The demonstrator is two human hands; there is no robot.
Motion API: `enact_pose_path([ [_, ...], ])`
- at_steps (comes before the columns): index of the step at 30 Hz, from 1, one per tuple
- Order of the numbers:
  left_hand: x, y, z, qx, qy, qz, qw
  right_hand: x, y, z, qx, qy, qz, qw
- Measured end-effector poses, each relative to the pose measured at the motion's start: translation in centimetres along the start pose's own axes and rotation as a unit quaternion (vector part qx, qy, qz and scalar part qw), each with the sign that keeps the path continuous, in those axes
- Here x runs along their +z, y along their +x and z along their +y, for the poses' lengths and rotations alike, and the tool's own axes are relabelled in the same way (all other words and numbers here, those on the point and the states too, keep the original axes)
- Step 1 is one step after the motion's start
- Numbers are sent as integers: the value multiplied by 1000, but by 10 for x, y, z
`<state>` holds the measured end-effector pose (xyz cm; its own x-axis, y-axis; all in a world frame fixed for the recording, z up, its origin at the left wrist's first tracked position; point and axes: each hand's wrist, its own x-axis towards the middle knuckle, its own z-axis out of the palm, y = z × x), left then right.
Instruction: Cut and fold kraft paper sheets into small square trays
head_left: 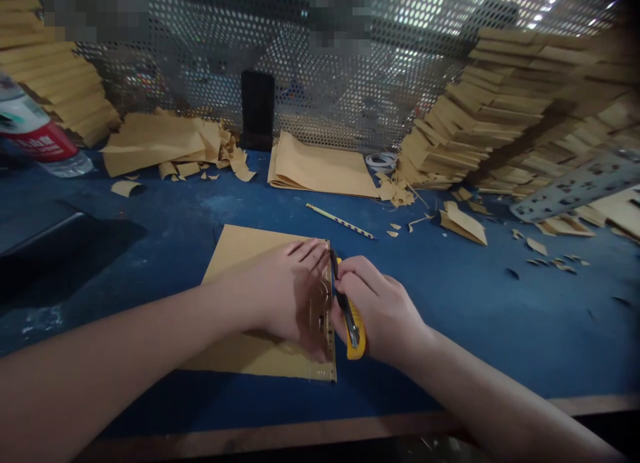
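Head cam: plain brown paper (245, 249) flat on blue table (475, 296), clear ruler (324, 293) along its R edge. L hand (290, 289) flat atop, fingers extended; R hand (383, 303) grips yellow cutter (355, 329). Clear bottle (43, 139) far L, red label, contents unclear.

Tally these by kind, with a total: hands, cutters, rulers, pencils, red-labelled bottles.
Hands: 2 (left hand, right hand)
Cutter: 1
Ruler: 1
Pencil: 1
Bottle: 1
Total: 6
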<state>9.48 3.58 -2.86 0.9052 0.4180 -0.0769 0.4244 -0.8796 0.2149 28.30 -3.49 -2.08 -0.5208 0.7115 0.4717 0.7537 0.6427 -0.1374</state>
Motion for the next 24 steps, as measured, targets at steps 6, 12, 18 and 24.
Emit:
enact_pose_path([
  [6,11,0,-6,24,24,31,999,-1,-4,-5,1,-21,-15,1000],
  [12,4,-2,-4,10,18,-2,1000,-3,-10,-13,7,-30,-16,999],
  [18,-7,0,1,-10,6,-49,999,-5,-21,-24,-7,-22,-23,999],
  [24,-9,1,1,-10,-1,-59,998,-8,-32,-38,-7,-2,-15,1000],
])
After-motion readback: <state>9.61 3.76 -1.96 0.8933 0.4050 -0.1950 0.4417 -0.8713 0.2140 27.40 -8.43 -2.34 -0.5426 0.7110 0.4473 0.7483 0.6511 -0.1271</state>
